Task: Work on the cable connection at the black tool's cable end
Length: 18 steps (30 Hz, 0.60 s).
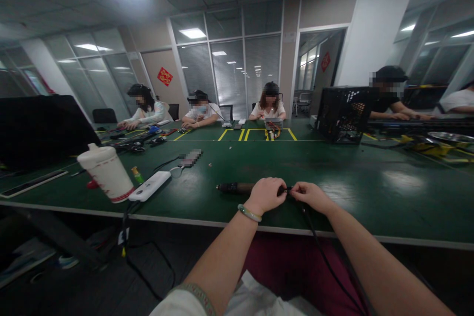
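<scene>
Honestly, the weak spot is looking like that black cord (pixel 314 229). It's hanging over the front edge of the green table (pixel 374 200) toward the person's lap, so a shifting knee or elbow could be yanking it sideways. The left hand (pixel 268 195) is curling nearly closed round the back end of a dark, tube-shaped tool (pixel 237 187), which is lying near the front edge, tip pointing left. The right hand (pixel 307 195) is pinching the cord's end just beside it, thumb against fingertips, the other fingers folding in. Fingers are hiding the spot between, so can't tell if the two are joining. Forcing them together crooked could be bending something, and a round tool could be rolling if the left grip is slackening.

Containers: a white cup (pixel 109 175) is standing right beside a white power strip (pixel 151 186), lid on, so no telling what it's holding. One bump and any drink could be heading for the sockets. Over right, a black computer case (pixel 340 114) is showing only darkness through its holes, and a shiny metal dish (pixel 454 137) is sitting too far off to read.
</scene>
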Each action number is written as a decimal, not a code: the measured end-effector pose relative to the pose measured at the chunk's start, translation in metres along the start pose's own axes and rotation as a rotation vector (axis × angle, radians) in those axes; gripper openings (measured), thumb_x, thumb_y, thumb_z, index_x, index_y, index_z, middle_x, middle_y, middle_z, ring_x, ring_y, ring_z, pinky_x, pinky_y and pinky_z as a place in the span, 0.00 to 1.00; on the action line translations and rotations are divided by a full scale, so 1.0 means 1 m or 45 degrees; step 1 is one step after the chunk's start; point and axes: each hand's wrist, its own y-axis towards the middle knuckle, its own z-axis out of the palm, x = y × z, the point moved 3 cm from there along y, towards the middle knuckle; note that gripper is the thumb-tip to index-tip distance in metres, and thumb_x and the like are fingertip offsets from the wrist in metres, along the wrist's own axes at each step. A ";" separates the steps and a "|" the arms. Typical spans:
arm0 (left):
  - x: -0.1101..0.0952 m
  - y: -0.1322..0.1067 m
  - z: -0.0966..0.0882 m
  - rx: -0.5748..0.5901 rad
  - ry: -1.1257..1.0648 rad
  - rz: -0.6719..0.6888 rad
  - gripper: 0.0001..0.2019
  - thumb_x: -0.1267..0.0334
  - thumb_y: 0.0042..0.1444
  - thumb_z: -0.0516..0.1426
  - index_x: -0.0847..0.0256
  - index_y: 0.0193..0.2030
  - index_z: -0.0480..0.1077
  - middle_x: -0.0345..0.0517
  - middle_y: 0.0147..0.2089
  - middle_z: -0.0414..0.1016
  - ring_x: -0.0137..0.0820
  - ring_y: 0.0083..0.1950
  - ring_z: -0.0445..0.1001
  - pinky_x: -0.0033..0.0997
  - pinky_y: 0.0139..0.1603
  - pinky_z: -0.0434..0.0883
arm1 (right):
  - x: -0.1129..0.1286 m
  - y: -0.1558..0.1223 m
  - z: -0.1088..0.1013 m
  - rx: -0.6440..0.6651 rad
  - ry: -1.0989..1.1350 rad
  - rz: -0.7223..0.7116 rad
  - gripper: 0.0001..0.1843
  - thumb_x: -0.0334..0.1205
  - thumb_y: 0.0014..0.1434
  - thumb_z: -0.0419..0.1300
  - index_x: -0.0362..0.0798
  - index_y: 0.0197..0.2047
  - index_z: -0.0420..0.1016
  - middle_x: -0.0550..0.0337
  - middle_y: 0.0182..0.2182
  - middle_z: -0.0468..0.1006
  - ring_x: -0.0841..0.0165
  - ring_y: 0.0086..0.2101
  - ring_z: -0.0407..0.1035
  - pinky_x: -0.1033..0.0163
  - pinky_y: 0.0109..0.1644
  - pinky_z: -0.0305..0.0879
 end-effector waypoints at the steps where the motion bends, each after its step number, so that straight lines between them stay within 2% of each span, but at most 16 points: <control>1: 0.000 0.000 0.000 -0.006 -0.002 0.000 0.07 0.61 0.57 0.57 0.57 0.42 0.70 0.41 0.41 0.74 0.34 0.44 0.71 0.35 0.48 0.67 | 0.000 0.000 0.000 0.005 0.010 0.004 0.12 0.47 0.53 0.61 0.46 0.31 0.73 0.63 0.24 0.74 0.70 0.26 0.67 0.67 0.30 0.61; 9: 0.001 0.000 0.000 0.013 -0.035 0.067 0.06 0.63 0.58 0.55 0.56 0.42 0.71 0.40 0.44 0.74 0.33 0.46 0.71 0.33 0.50 0.66 | 0.000 0.000 -0.001 -0.013 -0.016 -0.003 0.12 0.47 0.53 0.61 0.46 0.31 0.74 0.62 0.25 0.75 0.70 0.27 0.68 0.67 0.31 0.62; 13: 0.000 0.000 -0.001 -0.004 -0.002 0.008 0.08 0.61 0.57 0.56 0.57 0.44 0.70 0.42 0.42 0.74 0.34 0.44 0.72 0.35 0.48 0.67 | 0.003 -0.001 -0.001 0.018 0.028 0.017 0.13 0.48 0.53 0.61 0.46 0.32 0.74 0.61 0.25 0.76 0.69 0.27 0.68 0.67 0.31 0.62; 18: 0.001 0.000 0.000 -0.010 -0.012 0.015 0.06 0.62 0.57 0.57 0.58 0.40 0.70 0.42 0.40 0.74 0.34 0.44 0.72 0.35 0.48 0.67 | 0.009 -0.003 -0.001 0.027 0.004 0.012 0.14 0.49 0.54 0.61 0.46 0.31 0.75 0.61 0.24 0.76 0.69 0.27 0.68 0.66 0.31 0.62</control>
